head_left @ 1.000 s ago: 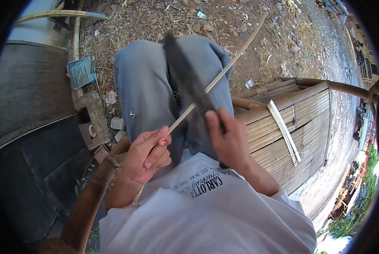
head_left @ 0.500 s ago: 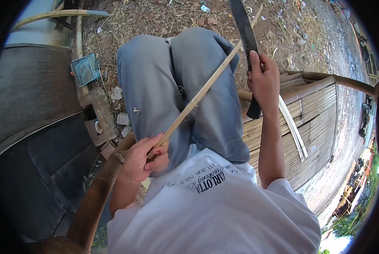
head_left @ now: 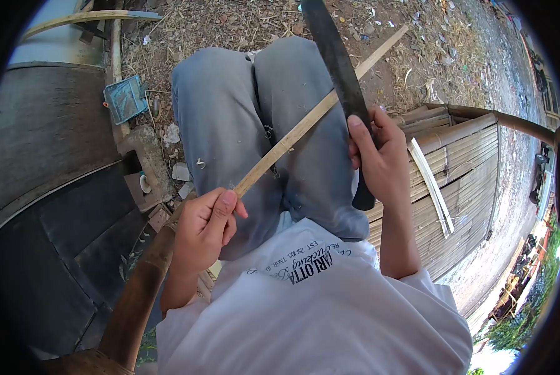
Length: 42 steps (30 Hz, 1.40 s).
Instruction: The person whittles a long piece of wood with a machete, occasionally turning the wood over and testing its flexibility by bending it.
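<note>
My left hand [head_left: 206, 224] is closed round the near end of a long, flat bamboo strip [head_left: 286, 142]. The strip slants up and to the right across my thighs, its far end out over the ground. In my right hand [head_left: 383, 150] is a dark machete [head_left: 335, 59], the fingers wrapped about its handle. Its blade points up and to the left and crosses over the strip beyond my right knee; whether the two touch I cannot tell. Small pale shavings lie on my grey trousers [head_left: 214, 119].
To my right is a bamboo-slat bench [head_left: 455, 181] with pale split strips [head_left: 431, 187] lying on it. A blue plastic basket [head_left: 126, 100] stands at the left, near dark panels [head_left: 48, 250]. Dry litter covers the ground [head_left: 230, 25] ahead. A bamboo pole [head_left: 139, 294] runs by my left arm.
My right hand has come nearer my body and the machete now tilts further left across the strip. The strip has turned, showing a broader face, and my left thumb now lies on top.
</note>
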{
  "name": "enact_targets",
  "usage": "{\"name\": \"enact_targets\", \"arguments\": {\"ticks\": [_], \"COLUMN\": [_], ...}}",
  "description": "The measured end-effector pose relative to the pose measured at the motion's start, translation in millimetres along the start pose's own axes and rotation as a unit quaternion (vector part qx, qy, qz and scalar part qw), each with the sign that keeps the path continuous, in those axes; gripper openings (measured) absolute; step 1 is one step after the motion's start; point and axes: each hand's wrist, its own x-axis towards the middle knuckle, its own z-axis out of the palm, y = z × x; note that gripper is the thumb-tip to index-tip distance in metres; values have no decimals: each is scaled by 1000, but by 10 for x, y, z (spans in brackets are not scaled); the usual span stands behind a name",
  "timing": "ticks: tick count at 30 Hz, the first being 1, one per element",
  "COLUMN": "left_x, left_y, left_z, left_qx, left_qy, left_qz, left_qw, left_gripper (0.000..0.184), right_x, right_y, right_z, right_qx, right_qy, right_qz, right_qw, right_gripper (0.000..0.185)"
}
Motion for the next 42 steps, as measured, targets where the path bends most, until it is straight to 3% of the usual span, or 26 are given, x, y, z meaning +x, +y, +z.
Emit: {"name": "enact_targets", "arguments": {"ticks": [2, 3, 6, 8, 10, 11, 13, 14, 16, 19, 20, 22, 24, 26, 29, 32, 35, 37, 41, 42], "left_x": [24, 47, 185, 292, 382, 423, 498, 523, 567, 600, 601, 594, 607, 592, 562, 583, 633, 687, 696, 700], "left_y": [39, 72, 179, 217, 241, 257, 270, 279, 292, 220, 216, 208, 188, 180, 189, 215, 255, 277, 264, 216], "left_z": [0, 21, 155, 245, 329, 359, 423, 431, 440, 484, 513, 584, 597, 615, 686, 714, 736, 770, 773, 845], "left_qx": [-14, -14, -71, -88, -74, -87, -130, -128, -125, -109, -106, -85, -103, -121, -42, -40, -51, -117, -74, -38], "left_qy": [-12, -11, -26, -56, -76, -87, -94, -95, -97, -93, -97, -81, -82, -79, -49, -29, -25, -54, -62, -34], "left_qz": [13, 17, 21, 15, 26, 16, -3, -1, -1, -11, -12, -7, -23, -39, 10, 5, 13, -45, -50, 4], "left_qw": [1000, 1000, 997, 994, 994, 992, 987, 987, 987, 990, 990, 993, 991, 989, 998, 999, 998, 991, 994, 999], "left_gripper": [40, 40, 34, 29, 25, 24, 24, 24, 27, 30, 30, 32, 34, 35, 38, 40, 40, 40, 41, 40], "right_x": [-91, -155, -235, -184, -110, -69, 25, 62, 143, 277, 288, 296, 357, 398, 439, 570, 537, 519, 480, 489], "right_y": [9, -5, -106, -70, -22, -22, -34, -39, -42, -42, -69, -150, -81, -27, -15, 93, 97, 136, 150, 162], "right_z": [-23, -72, -91, -162, -218, -239, -265, -283, -324, -359, -372, -406, -397, -363, -342, -282, -284, -284, -258, -268], "right_qx": [174, 214, 235, -3, -153, -154, -200, -199, -304, -337, -336, -382, -382, -489, -515, -492, -486, -486, -479, -478], "right_qy": [-60, -100, -130, -74, -67, -61, -86, -83, -155, -162, -159, -169, -155, -170, -166, -116, -110, -113, -112, -111], "right_qz": [-88, -63, -95, -109, -182, -185, -339, -341, -398, -426, -424, -256, -273, -240, -238, -282, -267, -263, -258, -260], "right_qw": [979, 970, 959, 991, 969, 969, 915, 915, 852, 824, 826, 872, 869, 821, 806, 816, 825, 826, 832, 831], "right_gripper": [19, 32, 35, 36, 38, 38, 45, 45, 55, 48, 48, 38, 29, 26, 28, 31, 30, 29, 30, 30]}}
